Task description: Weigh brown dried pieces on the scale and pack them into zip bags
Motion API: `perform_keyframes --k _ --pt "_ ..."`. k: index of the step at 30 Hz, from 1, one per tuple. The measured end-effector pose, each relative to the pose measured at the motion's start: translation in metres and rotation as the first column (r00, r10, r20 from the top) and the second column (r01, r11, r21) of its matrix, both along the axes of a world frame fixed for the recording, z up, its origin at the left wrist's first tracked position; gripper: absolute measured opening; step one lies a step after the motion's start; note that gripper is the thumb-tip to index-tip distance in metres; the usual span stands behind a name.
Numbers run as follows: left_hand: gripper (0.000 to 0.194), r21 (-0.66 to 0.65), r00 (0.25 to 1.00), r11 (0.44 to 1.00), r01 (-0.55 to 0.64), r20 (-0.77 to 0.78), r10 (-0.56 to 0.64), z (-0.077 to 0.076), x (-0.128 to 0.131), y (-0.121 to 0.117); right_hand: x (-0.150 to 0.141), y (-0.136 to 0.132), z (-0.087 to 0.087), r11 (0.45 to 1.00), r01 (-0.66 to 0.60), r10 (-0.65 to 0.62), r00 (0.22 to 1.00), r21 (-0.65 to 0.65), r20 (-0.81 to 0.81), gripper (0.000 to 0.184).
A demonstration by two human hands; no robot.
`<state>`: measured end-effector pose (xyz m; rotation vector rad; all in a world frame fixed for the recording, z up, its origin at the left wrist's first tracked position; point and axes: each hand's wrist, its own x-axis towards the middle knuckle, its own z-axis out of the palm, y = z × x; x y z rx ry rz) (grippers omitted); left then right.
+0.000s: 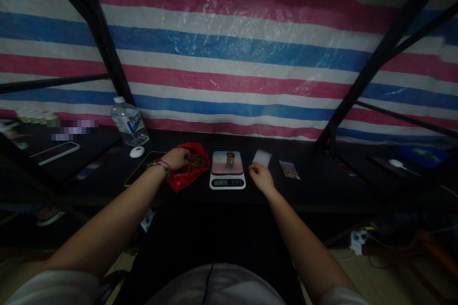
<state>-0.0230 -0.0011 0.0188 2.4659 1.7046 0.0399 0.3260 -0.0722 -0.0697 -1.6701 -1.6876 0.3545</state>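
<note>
Two grips I couldn't make out: the left hand (177,158) reached into a red plastic bag (181,183) of brown bits (196,160), the right hand (262,177) curled beside a translucent packet (264,157). Between them, presumably for easy reach, a white digital scale (219,167) bore a small metal cup (230,158).

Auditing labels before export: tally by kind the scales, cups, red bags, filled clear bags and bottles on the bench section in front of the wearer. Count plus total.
Digital scale: 1
Metal cup: 1
Red bag: 1
Filled clear bag: 1
Bottle: 1
Total: 5
</note>
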Motion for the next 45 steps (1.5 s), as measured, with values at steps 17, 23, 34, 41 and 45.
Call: perform_keyframes --k 17,23,34,41,45 --pt "0.02 0.022 0.966 0.981 0.191 0.171 -0.192 0.01 0.104 -0.011 0.0 0.001 -0.002 1.0 0.01 -0.01 1.0 -0.007 0.0 0.021" --pt "0.022 0.019 0.979 0.993 0.116 0.167 -0.118 -0.005 0.123 0.0 0.0 0.002 -0.002 1.0 -0.013 0.013 1.0 -0.014 -0.014 0.021" --pt "0.037 0.019 0.975 0.994 0.104 0.198 -0.106 -0.006 0.123 -0.002 0.0 0.002 0.0 1.0 -0.005 0.006 1.0 -0.017 0.009 0.02" --pt "0.041 -0.001 0.943 0.992 0.129 0.31 -0.122 -0.004 0.116 -0.007 -0.001 0.0 0.001 1.0 -0.002 0.002 1.0 -0.012 0.023 0.02" --pt "0.04 0.07 0.934 0.994 0.081 0.343 -0.1 -0.001 0.1 -0.006 -0.002 0.0 0.003 1.0 -0.01 0.011 1.0 -0.019 0.02 0.02"
